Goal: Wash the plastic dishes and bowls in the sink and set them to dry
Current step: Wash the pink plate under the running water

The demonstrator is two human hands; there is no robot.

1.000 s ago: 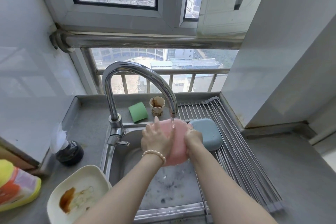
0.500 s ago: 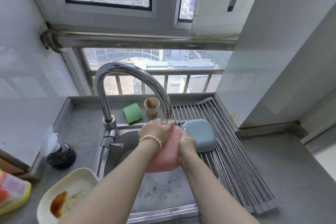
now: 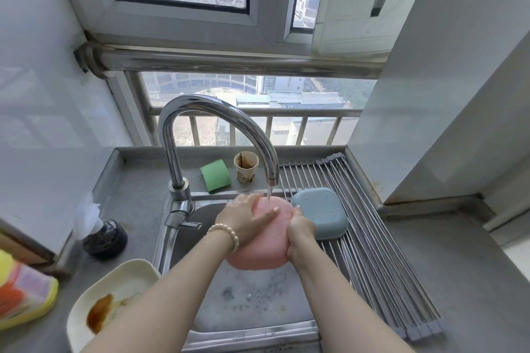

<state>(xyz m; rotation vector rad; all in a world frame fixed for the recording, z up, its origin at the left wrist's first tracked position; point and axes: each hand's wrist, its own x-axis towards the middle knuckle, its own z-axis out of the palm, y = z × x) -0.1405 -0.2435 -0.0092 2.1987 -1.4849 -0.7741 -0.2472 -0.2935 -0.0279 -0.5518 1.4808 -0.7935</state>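
Over the sink (image 3: 252, 309) I hold a pink plastic dish (image 3: 266, 249) with its underside up under the running tap (image 3: 272, 180). My left hand (image 3: 246, 221) lies flat on the dish's back, fingers straight, in the water stream. My right hand (image 3: 299, 231) grips the dish's right edge. A blue-green dish (image 3: 322, 213) lies upside down on the roll-up drying rack (image 3: 372, 252), just right of my right hand. A cream dish (image 3: 114, 292) smeared with brown sauce sits on the counter at the sink's left.
Behind the sink stand a green sponge (image 3: 215, 179) and a stained paper cup (image 3: 246, 166). A black container (image 3: 104, 239) with a plastic bag sits at the left wall. A yellow packet (image 3: 25, 292) lies at the far left. Grey counter (image 3: 473, 281) extends right.
My left hand has slid from the dish's upper edge onto its back and flattened out. The dish has tipped so more of its pink underside shows under the water.
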